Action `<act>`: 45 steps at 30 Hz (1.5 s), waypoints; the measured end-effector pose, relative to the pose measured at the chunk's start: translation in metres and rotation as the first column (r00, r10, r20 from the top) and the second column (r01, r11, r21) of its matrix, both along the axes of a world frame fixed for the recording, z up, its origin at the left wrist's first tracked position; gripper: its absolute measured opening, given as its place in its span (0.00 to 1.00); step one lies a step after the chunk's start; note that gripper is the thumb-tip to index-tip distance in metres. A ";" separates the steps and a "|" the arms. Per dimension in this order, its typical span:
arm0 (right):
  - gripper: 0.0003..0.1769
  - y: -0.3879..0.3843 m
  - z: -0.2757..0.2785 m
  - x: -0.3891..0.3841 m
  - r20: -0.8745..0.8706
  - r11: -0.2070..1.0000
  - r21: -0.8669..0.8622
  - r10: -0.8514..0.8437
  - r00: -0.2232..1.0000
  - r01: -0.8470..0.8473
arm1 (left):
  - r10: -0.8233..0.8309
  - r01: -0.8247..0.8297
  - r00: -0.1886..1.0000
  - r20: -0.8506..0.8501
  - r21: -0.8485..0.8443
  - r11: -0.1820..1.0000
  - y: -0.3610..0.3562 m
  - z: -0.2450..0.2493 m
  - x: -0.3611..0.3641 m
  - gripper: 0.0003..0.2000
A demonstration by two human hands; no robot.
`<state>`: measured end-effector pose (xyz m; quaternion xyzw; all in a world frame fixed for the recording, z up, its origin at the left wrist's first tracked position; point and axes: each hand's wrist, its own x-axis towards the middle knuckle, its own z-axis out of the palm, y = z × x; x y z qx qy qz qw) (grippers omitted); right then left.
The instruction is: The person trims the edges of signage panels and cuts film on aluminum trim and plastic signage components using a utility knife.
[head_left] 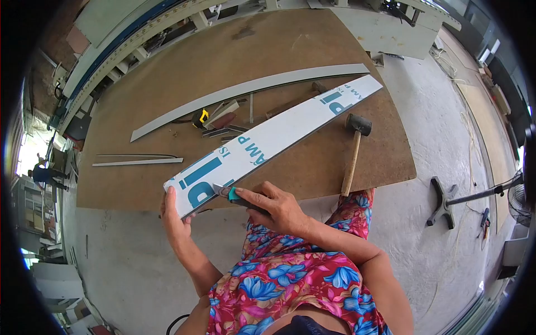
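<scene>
A long white board (279, 131) with blue printed lettering lies slantwise over the brown table (223, 50), its near end at the table's front edge. My left hand (177, 218) grips that near end, with fingertips along its corner and side. In my right hand (276, 207) is a utility knife (233, 194) with a teal part near its blade. The blade tip overlaps the board's printed face, close to the near long edge. My right fingers are closed round the knife's dark handle.
A mallet (353, 148) lies to the board's right, its handle reaching the table edge. Beyond the board are a yellow tape measure (200, 118), several hand tools and a long pale strip (245, 84). Thin strips (138, 162) lie at left. A stand with a splayed base (442, 202) is on the floor. A person (49, 174) is far left.
</scene>
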<state>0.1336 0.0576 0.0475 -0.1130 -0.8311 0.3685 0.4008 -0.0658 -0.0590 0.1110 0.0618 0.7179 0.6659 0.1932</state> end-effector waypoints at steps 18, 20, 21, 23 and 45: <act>0.28 0.111 -0.047 0.073 0.063 0.829 -0.278 -0.489 0.870 0.486 | -0.120 0.113 0.991 0.060 0.107 0.988 -0.011 -0.017 -0.022 0.26; 0.26 0.133 -0.058 0.084 0.026 0.742 -0.291 -0.625 0.780 0.604 | -0.268 0.237 0.960 0.086 0.267 0.934 -0.015 -0.021 -0.028 0.30; 0.25 0.137 -0.057 0.092 0.040 0.694 -0.368 -0.653 0.756 0.619 | -0.370 0.309 0.925 0.090 0.391 0.867 -0.012 -0.018 -0.026 0.32; 0.23 0.145 -0.055 0.101 0.073 0.585 -0.510 -0.701 0.709 0.631 | -0.558 0.412 0.828 0.053 0.617 0.670 -0.003 -0.010 -0.018 0.38; 0.32 0.028 0.025 0.036 -0.172 0.964 -0.015 -0.264 0.949 0.265 | -0.191 0.232 0.972 -0.136 0.668 0.707 0.024 -0.028 -0.005 0.35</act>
